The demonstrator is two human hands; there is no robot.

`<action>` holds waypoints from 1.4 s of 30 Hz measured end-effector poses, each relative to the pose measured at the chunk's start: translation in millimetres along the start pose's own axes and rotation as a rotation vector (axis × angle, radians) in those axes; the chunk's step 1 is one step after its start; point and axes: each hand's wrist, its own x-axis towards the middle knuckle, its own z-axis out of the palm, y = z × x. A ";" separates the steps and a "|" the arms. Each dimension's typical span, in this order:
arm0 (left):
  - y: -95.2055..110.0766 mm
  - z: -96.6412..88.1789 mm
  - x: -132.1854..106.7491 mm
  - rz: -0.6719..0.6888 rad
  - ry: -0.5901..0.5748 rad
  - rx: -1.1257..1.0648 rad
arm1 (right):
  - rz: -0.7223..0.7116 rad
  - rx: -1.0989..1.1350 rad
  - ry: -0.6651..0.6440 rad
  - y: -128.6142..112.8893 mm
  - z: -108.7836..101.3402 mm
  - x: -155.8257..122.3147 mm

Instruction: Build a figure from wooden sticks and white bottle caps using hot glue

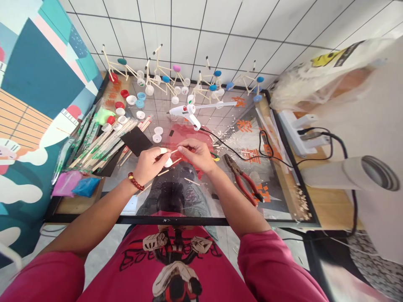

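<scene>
My left hand (151, 164) is closed around a white bottle cap (168, 162) with thin wooden sticks attached, a bandage on its thumb. My right hand (195, 154) pinches the far end of one thin stick (174, 151) that runs between both hands. Both hands hover over the glass table (283, 184), just in front of a red sheet (185, 134). A loose stick (192, 181) lies on the glass below my right wrist.
A white glue gun (186, 112) stands behind the hands, its black cord trailing right to a power strip (294, 131). Red-handled pliers (244, 179) lie at right. Chopstick packs (103, 144) and loose caps (130, 100) sit left. Several stick-and-cap models (176, 82) line the wall.
</scene>
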 end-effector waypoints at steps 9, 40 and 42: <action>-2.5 -1.5 2.3 0.043 -0.026 0.054 | -0.137 -0.145 -0.030 -0.5 0.8 -0.2; 3.7 -6.0 0.9 -0.081 0.000 0.115 | -0.153 -0.307 0.137 10.6 -1.1 2.3; 2.8 -4.5 2.4 -0.181 0.047 -0.135 | -0.110 -0.174 0.168 8.3 -0.3 2.5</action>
